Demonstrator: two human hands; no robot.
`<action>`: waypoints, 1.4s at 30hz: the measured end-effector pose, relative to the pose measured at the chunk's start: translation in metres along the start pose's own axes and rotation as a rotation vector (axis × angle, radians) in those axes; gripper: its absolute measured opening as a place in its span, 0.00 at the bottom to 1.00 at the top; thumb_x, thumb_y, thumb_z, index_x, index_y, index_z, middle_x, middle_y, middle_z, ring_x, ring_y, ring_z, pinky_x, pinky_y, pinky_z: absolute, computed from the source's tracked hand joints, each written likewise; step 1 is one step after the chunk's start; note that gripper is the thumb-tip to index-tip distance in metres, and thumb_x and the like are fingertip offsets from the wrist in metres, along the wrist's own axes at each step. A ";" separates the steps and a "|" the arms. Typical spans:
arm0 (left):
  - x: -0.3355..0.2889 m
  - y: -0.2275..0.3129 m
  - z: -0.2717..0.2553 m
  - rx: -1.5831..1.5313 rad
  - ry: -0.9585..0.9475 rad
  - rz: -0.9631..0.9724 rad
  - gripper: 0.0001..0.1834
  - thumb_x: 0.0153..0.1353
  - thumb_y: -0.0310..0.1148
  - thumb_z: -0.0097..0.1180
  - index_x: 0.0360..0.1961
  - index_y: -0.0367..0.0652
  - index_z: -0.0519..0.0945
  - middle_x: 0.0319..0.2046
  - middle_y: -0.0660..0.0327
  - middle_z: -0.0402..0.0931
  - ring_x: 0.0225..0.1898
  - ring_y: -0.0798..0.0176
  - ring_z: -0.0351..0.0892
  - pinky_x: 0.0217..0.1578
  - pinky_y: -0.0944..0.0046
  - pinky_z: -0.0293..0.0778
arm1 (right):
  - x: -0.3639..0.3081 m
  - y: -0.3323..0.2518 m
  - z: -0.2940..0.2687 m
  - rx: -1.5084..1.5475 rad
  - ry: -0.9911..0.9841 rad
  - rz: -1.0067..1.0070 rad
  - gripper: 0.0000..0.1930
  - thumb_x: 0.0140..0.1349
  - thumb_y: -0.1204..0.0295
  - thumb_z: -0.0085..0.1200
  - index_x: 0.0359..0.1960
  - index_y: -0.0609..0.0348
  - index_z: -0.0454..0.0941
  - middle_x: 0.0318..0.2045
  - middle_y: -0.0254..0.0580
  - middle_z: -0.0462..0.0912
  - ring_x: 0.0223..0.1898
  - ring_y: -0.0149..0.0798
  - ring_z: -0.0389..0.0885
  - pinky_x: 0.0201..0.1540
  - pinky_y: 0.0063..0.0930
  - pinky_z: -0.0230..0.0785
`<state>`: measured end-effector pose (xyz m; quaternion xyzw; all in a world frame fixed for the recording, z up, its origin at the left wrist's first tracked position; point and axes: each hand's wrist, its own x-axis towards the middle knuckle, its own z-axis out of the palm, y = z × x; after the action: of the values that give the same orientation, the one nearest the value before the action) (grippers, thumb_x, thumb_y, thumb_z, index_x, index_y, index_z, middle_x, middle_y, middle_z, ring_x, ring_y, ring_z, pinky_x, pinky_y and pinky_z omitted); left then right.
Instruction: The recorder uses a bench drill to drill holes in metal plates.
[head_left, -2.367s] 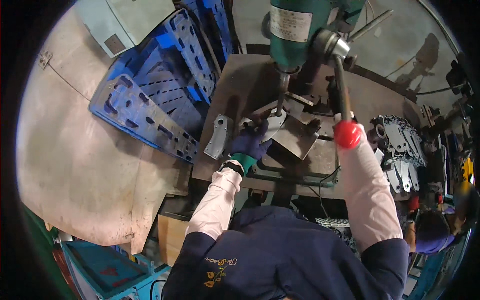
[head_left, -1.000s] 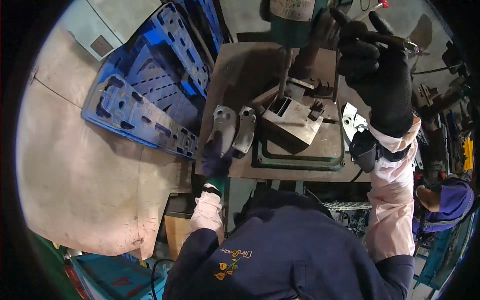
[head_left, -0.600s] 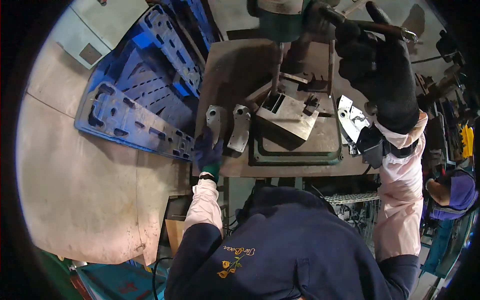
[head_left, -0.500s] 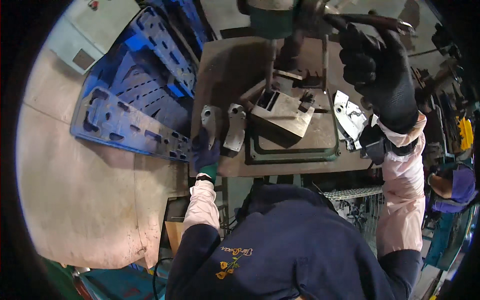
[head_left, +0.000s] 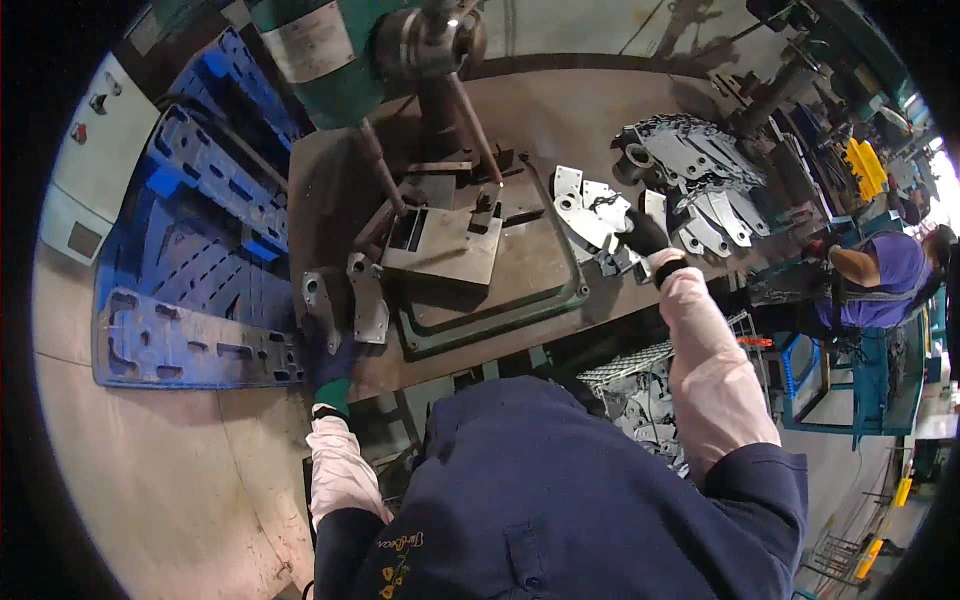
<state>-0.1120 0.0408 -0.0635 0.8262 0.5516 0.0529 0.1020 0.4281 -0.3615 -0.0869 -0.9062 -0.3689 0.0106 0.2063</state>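
Note:
In a dark glove, my left hand (head_left: 328, 352) is at the table's left front edge, closed around the lower end of a flat metal plate (head_left: 316, 292) with a hole at its top. A similar plate (head_left: 368, 298) lies just to its right. My right hand (head_left: 646, 235), in a black glove, reaches onto a small pile of pale metal plates (head_left: 588, 212); its fingers are too dark and blurred to read. Between my hands, a block-shaped metal fixture (head_left: 445, 250) sits on the green-edged base (head_left: 500, 330) of a press-like machine.
Overhead at the left is the machine's green head (head_left: 325, 65), with lever bars (head_left: 472, 125) slanting down. Blue plastic pallets (head_left: 200, 340) stand left of the table. Several plates are heaped (head_left: 690, 155) at the back right. Another person (head_left: 880, 275) works farther right.
My right hand has let go of the machine's lever and come down to the pale plates. The view has swung right; my left hand stays at its plate.

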 end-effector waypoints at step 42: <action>-0.130 0.211 -0.013 -1.074 -0.220 0.357 0.21 0.70 0.39 0.44 0.61 0.42 0.70 0.54 0.59 0.74 0.47 0.62 0.76 0.47 0.61 0.74 | -0.101 -0.304 -0.034 1.207 -0.658 0.000 0.23 0.62 0.63 0.58 0.55 0.65 0.73 0.44 0.45 0.81 0.47 0.37 0.79 0.49 0.35 0.73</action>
<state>0.0258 -0.1557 0.0005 0.7396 0.2854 0.2557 0.5533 0.1587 -0.2467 0.0466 -0.5824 -0.3418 0.4889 0.5523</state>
